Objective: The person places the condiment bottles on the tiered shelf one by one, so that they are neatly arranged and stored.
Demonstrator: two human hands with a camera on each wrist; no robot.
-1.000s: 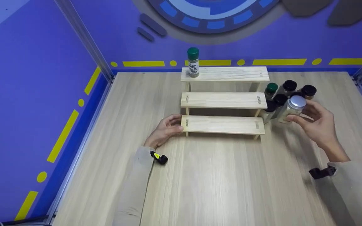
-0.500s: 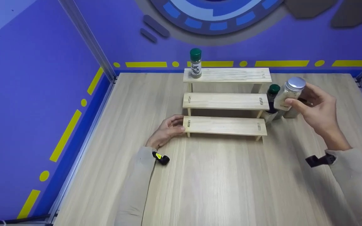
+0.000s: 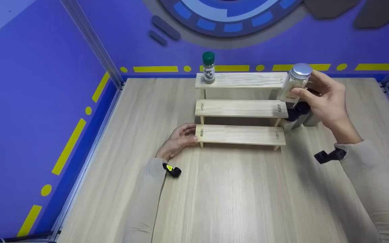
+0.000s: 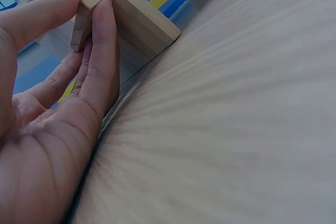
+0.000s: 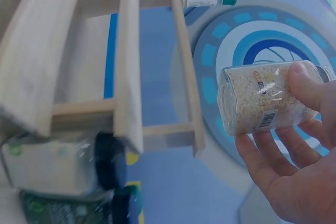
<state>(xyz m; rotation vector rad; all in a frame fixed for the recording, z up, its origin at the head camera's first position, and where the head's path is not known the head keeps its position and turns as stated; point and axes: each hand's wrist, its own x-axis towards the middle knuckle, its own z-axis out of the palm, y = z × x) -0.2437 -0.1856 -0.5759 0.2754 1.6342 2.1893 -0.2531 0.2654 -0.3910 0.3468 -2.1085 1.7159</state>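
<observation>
On the wood-grain table [image 3: 231, 195] before blue walls [image 3: 29, 108] stands a three-tier wooden rack [image 3: 241, 108], a green-capped spice jar [image 3: 208, 71] on its top tier [image 3: 245, 81] and black-capped jars [image 3: 303, 108] beside its right end. The left hand [image 3: 177, 141] pinches the lowest tier [image 3: 240, 135] between thumb and fingers; the right hand [image 3: 328, 103] grips a tilted silver-lidded jar [image 3: 289, 88] of pale granules aloft near the rack's upper right end.

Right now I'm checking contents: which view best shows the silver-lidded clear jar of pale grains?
Right wrist: the jar appears largest, its pale grains and barcode clearly visible. Head shows it smaller, with its silver lid; left wrist misses it.
</observation>
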